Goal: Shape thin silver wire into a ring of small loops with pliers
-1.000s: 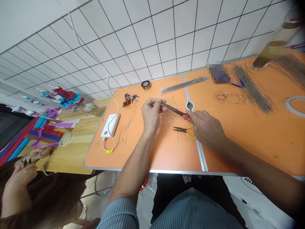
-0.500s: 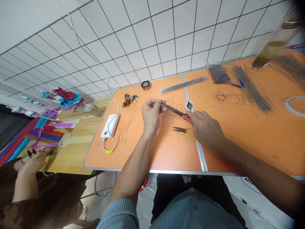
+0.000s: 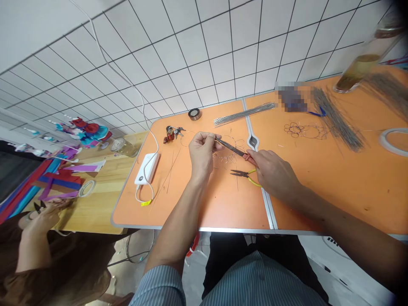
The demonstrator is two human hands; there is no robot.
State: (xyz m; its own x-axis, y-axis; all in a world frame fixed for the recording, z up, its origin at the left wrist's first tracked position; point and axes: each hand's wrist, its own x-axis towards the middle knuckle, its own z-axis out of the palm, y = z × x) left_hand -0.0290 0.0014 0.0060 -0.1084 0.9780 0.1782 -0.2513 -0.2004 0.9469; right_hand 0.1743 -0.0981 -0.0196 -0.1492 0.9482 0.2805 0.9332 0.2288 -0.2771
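My left hand (image 3: 201, 151) is closed in a pinch on a thin wire piece above the orange table (image 3: 197, 199). Long-nose pliers with red handles (image 3: 233, 148) are gripped in my right hand (image 3: 272, 173), and their tip meets the wire at my left fingertips. A looped wire shape (image 3: 227, 158) lies on the table just under the pliers. Yellow-handled pliers (image 3: 246, 175) rest on the table beside my right hand.
A white power bank (image 3: 147, 167) with cable lies to the left, with a key bunch (image 3: 172, 132) and a tape roll (image 3: 194, 113) behind. A bundle of straight wires (image 3: 244, 113), wire flowers (image 3: 302, 130) and a glass jar (image 3: 361, 68) are farther back. Another person's hand (image 3: 43, 216) holds pliers at a wooden table, left.
My hands have barely moved. The other person's hand at the left has lifted and shifted slightly with its pliers.
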